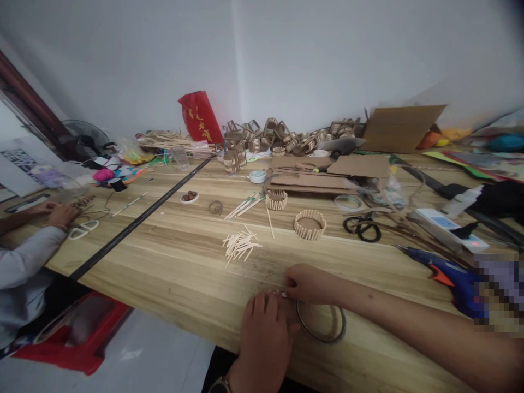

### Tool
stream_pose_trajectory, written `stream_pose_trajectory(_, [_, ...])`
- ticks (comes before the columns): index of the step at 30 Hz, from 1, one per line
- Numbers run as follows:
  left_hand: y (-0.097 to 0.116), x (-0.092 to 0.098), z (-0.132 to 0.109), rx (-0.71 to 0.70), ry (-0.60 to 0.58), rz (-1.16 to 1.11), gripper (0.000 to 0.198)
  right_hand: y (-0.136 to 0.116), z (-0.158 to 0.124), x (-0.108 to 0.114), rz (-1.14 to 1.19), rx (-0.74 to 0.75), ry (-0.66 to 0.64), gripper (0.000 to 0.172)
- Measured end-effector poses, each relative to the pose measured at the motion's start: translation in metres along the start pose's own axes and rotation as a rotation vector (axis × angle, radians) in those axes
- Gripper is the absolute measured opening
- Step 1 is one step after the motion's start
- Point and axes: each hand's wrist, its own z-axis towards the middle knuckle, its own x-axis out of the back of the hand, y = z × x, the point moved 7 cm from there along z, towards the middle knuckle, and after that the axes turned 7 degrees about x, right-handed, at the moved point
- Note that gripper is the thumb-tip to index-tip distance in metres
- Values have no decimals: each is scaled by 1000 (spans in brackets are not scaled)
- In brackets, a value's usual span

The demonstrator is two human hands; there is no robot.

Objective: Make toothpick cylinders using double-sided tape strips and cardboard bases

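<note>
Near the table's front edge, my left hand (266,330) rests with its fingers bent and close together; what they hold is hidden. My right hand (309,284) is curled just beyond it, its fingertips turned down toward the left hand's. A small pale piece (283,295) shows between the two hands, too small to name. The thin dark hoop (343,327) lies on the table, running beneath my right hand and close by my left thumb. Past the hands are a loose pile of short wooden sticks (239,245) and a ring of upright sticks (310,226).
A blue glue gun (454,281) lies to the right, near a white power box (450,229). Cardboard sheets (311,177) and several stick-made pieces (282,136) stand at the back. At left, a co-worker's hands (57,215) are near white scissors (84,230).
</note>
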Motion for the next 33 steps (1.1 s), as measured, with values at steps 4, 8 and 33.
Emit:
stream_pose_trajectory(4, [3,-5,2,5,1,17,44,3,0,1,51,7,-18,21])
stream_pose_trajectory(8, [3,-6,1,0,32,38,47,11,-1,0,146,-10,-41,22])
stream_pose_trajectory(33, [6,-7,0,-37,12,73,45,63,-50,-2,375,-235,-120,16])
